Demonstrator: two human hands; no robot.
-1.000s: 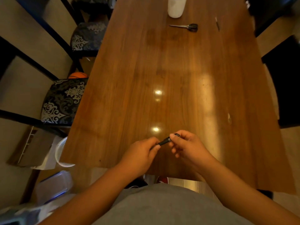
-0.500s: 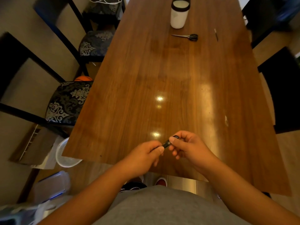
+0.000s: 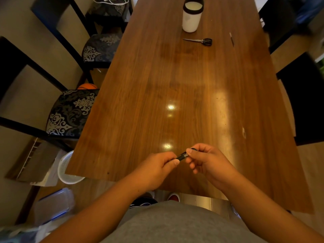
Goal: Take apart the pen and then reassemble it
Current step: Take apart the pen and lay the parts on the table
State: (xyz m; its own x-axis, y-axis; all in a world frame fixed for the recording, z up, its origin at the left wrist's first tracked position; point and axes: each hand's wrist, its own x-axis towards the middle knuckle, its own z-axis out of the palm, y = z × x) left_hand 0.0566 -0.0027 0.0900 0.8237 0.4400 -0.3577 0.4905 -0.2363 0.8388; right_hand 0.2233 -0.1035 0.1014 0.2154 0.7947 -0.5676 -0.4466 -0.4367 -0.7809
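- Glossy brown wood-grain worktop (image 3: 175, 81), long and rectangular, with bright lamp glints near its near edge
- Short, dark, cylindrical pen (image 3: 182, 156) held above the near edge; only a small shiny stretch shows between the hands
- Left hand (image 3: 157, 170) fingers pinched on the pen's left end; right hand (image 3: 208, 163) fingers curled round its right end
- Toward the far edge: a smooth white cup (image 3: 191, 19) with a dark rim; black-handled metal scissors (image 3: 201, 41); a thin dark rod (image 3: 231, 39) nearer the right edge
- Against half a second ago, the hands sit closer together and less of the pen shows; the far items are unmoved
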